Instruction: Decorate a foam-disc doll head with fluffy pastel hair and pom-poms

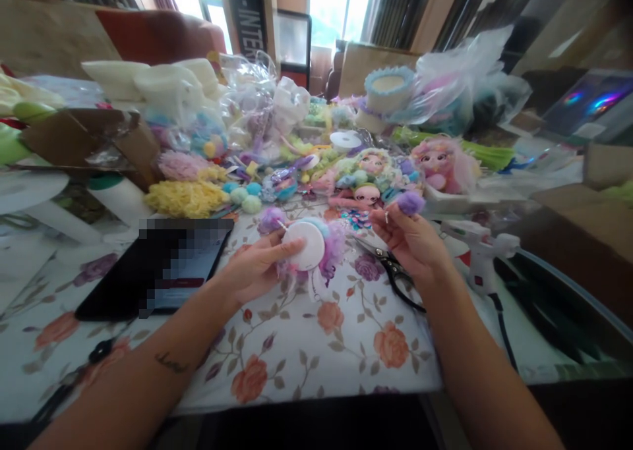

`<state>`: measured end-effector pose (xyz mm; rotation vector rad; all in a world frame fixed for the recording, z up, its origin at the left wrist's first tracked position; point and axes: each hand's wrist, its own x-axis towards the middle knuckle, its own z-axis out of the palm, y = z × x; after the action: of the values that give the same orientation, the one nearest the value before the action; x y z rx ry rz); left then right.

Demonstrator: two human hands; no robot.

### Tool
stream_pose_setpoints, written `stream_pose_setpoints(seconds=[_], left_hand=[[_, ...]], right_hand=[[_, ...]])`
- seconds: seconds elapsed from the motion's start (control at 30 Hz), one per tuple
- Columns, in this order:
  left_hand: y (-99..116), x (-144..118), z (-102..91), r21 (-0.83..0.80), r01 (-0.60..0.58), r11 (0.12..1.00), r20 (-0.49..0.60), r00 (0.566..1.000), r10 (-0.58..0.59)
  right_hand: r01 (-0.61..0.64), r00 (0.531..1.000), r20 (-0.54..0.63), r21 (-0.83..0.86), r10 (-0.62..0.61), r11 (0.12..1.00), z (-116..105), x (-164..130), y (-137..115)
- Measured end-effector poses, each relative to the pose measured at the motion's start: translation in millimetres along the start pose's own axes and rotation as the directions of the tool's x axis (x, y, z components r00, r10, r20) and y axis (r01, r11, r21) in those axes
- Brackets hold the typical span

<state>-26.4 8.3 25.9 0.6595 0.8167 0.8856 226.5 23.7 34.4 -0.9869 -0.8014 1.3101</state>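
My left hand (257,265) is closed around a small craft piece with a round white disc (307,249) facing up, my thumb lying on the disc. Purple curly fibre (335,246) fringes its right side, and a purple pompom (271,219) sits at its upper left. A pale ribbon loop (316,285) hangs below. My right hand (415,246) pinches a purple pompom (409,203), raised over the table to the right of the disc. Something small and white shows at those fingertips, too blurred to name. Black-handled scissors (403,288) lie beneath my right hand, partly hidden by it.
A white glue gun (487,252) with a cord stands at right. A dark tablet (158,269) lies at left on the flowered tablecloth (297,358). Behind are doll heads (440,163), yellow trim (188,198), pompoms (247,196), plastic bags and a cardboard box (89,137).
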Motion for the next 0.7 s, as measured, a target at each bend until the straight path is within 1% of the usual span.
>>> stream_pose_setpoints(seconds=[0.07,0.17,0.27,0.33,0.43,0.5,0.6,0.7], left_hand=[[-1.4,-0.1,-0.8,0.015,0.037,0.999,0.05,0.998,-0.038],[-2.0,-0.9,-0.4,0.034,0.055,0.998,0.101,0.993,-0.058],[-2.6,-2.2,0.3,0.092,0.042,0.995,0.063,0.997,-0.048],[-3.1,-2.7,-0.4,0.172,0.011,0.985,0.022,1.0,-0.014],[-2.1,-3.4,-2.3,0.343,-0.074,0.936,0.017,0.997,0.072],[0.1,-4.3,-2.6,0.476,-0.118,0.871,0.034,0.993,0.116],[4.6,-6.3,0.1,0.637,-0.155,0.755,0.075,0.987,0.14],[8.2,-8.3,4.5,0.706,-0.177,0.685,0.106,0.984,0.145]], right_hand=[[0.013,0.999,-0.045,0.024,-0.012,1.0,-4.0,3.9,-1.5],[0.087,0.996,-0.046,0.134,-0.082,0.987,-9.5,9.3,-6.5],[0.159,0.987,-0.046,0.294,-0.152,0.942,-13.5,11.0,-15.0],[0.149,0.989,-0.05,0.332,-0.141,0.931,-13.3,9.9,-18.8],[0.051,0.999,-0.028,0.257,-0.045,0.965,-6.2,5.3,-16.1],[-0.019,1.0,0.011,0.17,0.018,0.985,2.7,0.1,-9.7],[-0.081,0.991,0.111,0.073,0.072,0.994,17.5,-9.7,0.9],[-0.119,0.974,0.195,0.031,0.111,0.992,28.4,-18.5,8.6]])
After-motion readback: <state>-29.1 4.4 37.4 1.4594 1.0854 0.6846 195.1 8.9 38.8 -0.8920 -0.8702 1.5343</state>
